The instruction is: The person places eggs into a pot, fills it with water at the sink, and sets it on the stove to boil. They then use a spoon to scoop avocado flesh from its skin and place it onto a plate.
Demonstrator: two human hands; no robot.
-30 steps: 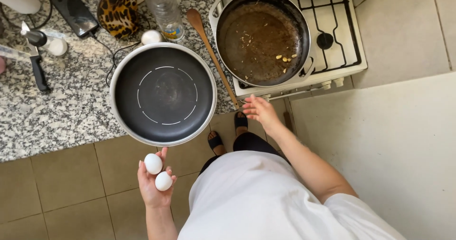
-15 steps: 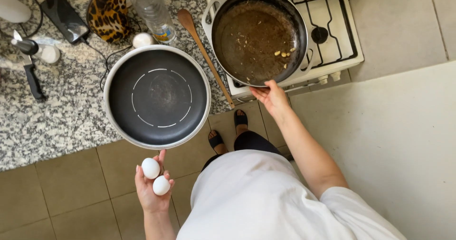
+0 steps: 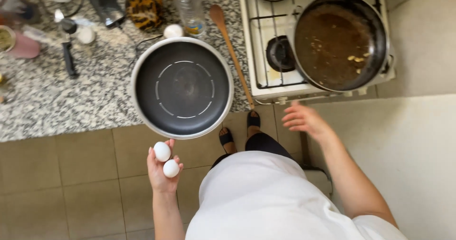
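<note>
Holding eggs over tiled floor, granite counter

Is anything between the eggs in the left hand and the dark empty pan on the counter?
Nothing visible. The left hand holds two white eggs just below the pan's near rim, apart from it.

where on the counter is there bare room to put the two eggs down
Bare granite lies left of the empty dark pan, below the black-handled tool. The counter's back edge is crowded: plastic bottle, leopard-print pouch, small white items. The wooden spoon fills the gap to the stove. The left hand holds both eggs; the right hand is empty.
</note>
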